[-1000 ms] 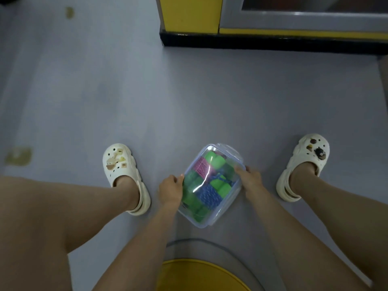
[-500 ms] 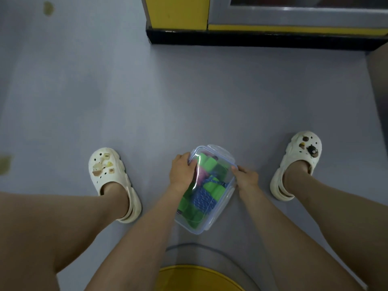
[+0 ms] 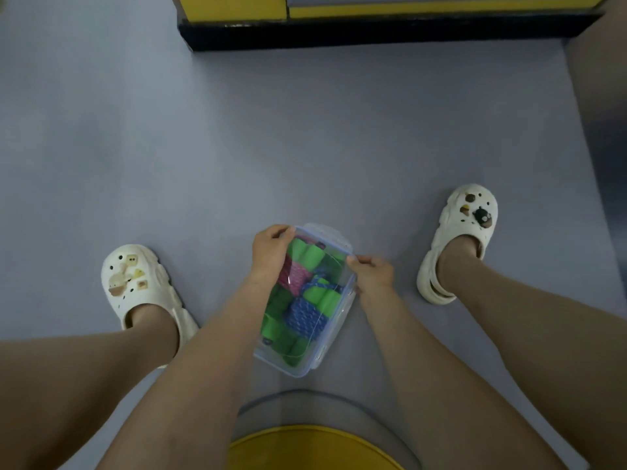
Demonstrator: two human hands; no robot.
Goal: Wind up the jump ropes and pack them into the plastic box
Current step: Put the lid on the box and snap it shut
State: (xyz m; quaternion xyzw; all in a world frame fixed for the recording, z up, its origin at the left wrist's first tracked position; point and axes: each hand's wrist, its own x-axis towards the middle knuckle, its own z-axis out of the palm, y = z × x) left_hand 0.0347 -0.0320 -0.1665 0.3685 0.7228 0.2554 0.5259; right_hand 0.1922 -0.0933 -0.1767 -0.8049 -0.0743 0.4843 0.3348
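We see the plastic box (image 3: 334, 334) low between the person's two feet, at the grey floor (image 3: 237, 147); we cannot tell if it rests on it or is lifted a bit. Its long axis runs away from the person, with the far end leaning slightly right. The clear lid (image 3: 327, 234) sits on top, latch flap at the far end.

Inside, through the lid, we note wound jump ropes: a pink rope (image 3: 295, 276) toward the far end, a blue rope (image 3: 305, 317) nearer, and green handles (image 3: 305, 254) packed around both.

The left hand (image 3: 271, 252) is on the far left corner, fingers (image 3: 281, 232) curled over the lid edge and gripping it. The right hand (image 3: 371, 273) is at the right long side near the far corner, fingers (image 3: 356, 259) pinching the lid rim. Both forearms reach down from the near edge, the left one crossing over the box's left side.

There is a white clog on the left foot (image 3: 142, 286) and one on the right foot (image 3: 464, 232), both with charms, well apart on either side of the box. A yellow round thing (image 3: 312, 449) is at the bottom edge, and a yellow and black base (image 3: 373, 32) at the top.
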